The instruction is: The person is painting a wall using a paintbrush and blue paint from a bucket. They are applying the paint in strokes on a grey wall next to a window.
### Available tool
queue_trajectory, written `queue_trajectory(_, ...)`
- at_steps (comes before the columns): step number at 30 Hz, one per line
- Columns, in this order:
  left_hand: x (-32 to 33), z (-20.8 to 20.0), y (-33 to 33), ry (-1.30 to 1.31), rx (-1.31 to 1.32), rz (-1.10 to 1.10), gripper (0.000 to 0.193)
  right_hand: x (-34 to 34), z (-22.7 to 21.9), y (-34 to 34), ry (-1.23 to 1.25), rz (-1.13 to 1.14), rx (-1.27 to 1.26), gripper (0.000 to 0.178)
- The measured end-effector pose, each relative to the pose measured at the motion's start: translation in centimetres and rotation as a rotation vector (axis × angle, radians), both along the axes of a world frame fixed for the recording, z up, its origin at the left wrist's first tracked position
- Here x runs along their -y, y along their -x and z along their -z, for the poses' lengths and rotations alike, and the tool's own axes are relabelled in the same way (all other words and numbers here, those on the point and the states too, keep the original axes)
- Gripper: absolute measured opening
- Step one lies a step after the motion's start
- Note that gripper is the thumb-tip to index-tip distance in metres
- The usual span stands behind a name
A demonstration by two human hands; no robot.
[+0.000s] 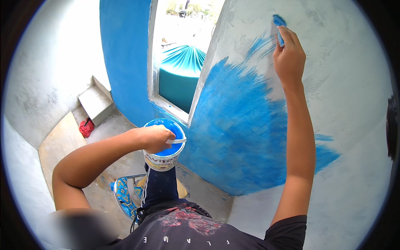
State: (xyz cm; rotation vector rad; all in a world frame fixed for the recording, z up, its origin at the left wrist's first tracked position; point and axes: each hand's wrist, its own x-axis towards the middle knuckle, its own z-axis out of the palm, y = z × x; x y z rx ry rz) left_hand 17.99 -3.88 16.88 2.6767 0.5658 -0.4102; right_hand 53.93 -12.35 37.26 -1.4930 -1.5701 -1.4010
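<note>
**Q:** So where were your hands, going by the window frame?

**Me:** Left one was just below the frame, closed round the handle of a white bucket with blue paint in it. Right one was up on the frame's right, gripping a small blue brush.

**Q:** And how did the brush sit?

**Me:** Well apart from the bucket, up and right of it, over pale wall right of the frame. Long axis ran roughly up-down, bristles on top, tipped slightly frame-ward. Right hand was obviously the near one lol.

**Q:** Anything you couldn't see?

**Me:** Left thumb, hidden. Brush's butt end, lost in my palm, and I couldn't tell if the bristles were pressing. Far right of the frame, a dark thing got cut off, no clue what.
</note>
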Motion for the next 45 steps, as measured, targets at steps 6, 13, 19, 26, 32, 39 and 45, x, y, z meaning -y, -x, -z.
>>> queue_trajectory(6, 0.7, 0.9, 0.1, 0.006, -0.084, 0.036, 0.045, -4.4, 12.3, 0.6, 0.337, 0.005, 0.286, 0.030)
queue_trajectory(13, 1.1, 1.4, 1.2, 0.012, -0.129, 0.020, 0.046, -6.4, 6.8, 2.3, 0.282, -0.126, -0.257, 0.023)
queue_trajectory(19, 2.1, 2.6, 1.4, 0.051, -0.138, 0.016, 0.047, -6.7, 3.3, 1.4, -0.041, 0.091, 0.222, 0.034)
queue_trajectory(26, 1.7, 3.3, 2.4, 0.024, -0.112, -0.009, 0.048, -8.8, 12.2, 5.4, 0.698, -0.055, -0.174, 0.023)
queue_trajectory(32, 2.0, 3.2, 2.6, 0.030, -0.106, 0.013, 0.048, -8.8, 1.9, 3.5, 0.222, -0.098, -0.169, 0.024)
queue_trajectory(39, 3.0, 2.8, 2.1, 0.013, -0.110, 0.063, 0.046, -11.2, 7.9, 2.0, 0.135, 0.120, 0.292, 0.035)
queue_trajectory(45, 2.1, 3.4, 2.6, -0.073, -0.004, 0.129, 0.044, -10.3, 14.2, 5.6, 0.536, -0.095, -0.129, 0.011)
